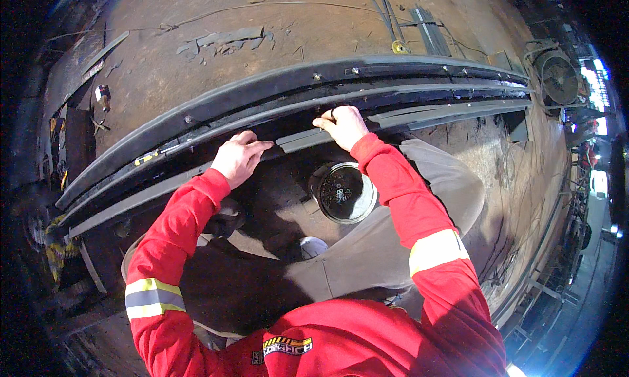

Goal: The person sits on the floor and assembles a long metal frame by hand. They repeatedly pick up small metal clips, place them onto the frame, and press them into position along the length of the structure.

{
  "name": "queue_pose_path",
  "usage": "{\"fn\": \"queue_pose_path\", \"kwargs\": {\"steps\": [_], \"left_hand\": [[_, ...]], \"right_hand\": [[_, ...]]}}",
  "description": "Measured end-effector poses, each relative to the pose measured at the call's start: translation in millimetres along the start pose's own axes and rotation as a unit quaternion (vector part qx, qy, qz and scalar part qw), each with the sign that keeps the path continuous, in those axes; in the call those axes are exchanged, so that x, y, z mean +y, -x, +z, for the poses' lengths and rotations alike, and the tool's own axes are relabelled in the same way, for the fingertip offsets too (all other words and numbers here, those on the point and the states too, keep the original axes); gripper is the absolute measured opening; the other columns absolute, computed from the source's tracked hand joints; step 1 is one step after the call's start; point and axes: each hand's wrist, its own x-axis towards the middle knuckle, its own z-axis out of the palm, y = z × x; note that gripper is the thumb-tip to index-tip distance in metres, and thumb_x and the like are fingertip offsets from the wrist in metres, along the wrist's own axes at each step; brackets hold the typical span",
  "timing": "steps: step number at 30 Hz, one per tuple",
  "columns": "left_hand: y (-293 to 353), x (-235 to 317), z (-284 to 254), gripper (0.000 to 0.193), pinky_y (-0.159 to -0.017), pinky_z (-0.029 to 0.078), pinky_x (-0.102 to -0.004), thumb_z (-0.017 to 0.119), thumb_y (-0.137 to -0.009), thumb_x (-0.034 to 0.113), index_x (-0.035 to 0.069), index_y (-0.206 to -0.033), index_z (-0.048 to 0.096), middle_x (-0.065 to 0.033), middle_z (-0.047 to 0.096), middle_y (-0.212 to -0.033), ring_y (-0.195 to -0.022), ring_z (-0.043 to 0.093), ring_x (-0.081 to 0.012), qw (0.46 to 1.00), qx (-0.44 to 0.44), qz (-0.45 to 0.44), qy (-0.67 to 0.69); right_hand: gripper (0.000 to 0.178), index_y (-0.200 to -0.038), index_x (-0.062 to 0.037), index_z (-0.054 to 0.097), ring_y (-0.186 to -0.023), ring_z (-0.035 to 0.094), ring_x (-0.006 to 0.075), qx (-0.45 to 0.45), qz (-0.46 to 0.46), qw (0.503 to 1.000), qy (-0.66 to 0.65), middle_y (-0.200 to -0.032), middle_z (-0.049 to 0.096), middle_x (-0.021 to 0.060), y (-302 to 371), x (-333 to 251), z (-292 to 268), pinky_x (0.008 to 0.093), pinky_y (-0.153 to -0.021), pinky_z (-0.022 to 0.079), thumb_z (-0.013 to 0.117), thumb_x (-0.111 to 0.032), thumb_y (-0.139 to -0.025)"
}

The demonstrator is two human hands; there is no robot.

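A long dark metal beam [216, 125] with parallel flanges runs across in front of me, several bolts standing along it. My left hand [240, 158] is at its near flange, thumb and fingers pinched together and pointing right. Whatever is in that pinch is too small to make out. Further right, my right hand [345, 125] reaches over the near flange into the channel, its fingers closed. A small dark ring-like spot shows at its fingertips, and I cannot tell what it is. Below the hands, a round bucket [362, 207] between my legs holds small metal rings or nuts.
A white round object [313, 247] lies near the bucket. Beyond the beam, dark flat bars [429, 31], a yellow tape measure [400, 47] and scrap strips [229, 37] lie on the brown floor. At the right stands a round drum-like fan [557, 79]. A cable [262, 5] crosses the far floor.
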Motion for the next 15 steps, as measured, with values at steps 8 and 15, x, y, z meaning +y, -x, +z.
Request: {"fn": "queue_pose_path", "kwargs": {"steps": [8,15], "left_hand": [[0.7,3.2,-0.9,0.024,-0.075,0.050,-0.0407,0.058,-0.081,0.006,0.013,-0.103,0.068,-0.0128,0.058,-0.089,-0.084,0.060,-0.0325,1.000,0.014,0.008,-0.014],[6.3,12.6,-8.4,0.037,-0.083,0.046,-0.0424,0.064,-0.079,0.022,0.011,-0.113,0.063,-0.0147,0.056,-0.099,-0.094,0.056,-0.0320,0.998,-0.008,0.011,-0.056]], "right_hand": [[0.028,-0.077,-0.0071,0.073,-0.068,0.063,0.0327,0.005,-0.014,1.000,-0.001,-0.069,0.065,0.0163,0.5,1.2,6.8,0.0402,-0.070,0.049,0.068,-0.035,-0.077],[0.033,-0.075,-0.0037,0.071,-0.063,0.063,0.0314,-0.024,0.050,0.998,0.024,-0.065,0.063,0.0178,-2.1,-6.5,-2.2,0.0389,-0.065,0.048,0.069,-0.036,-0.078]]}}
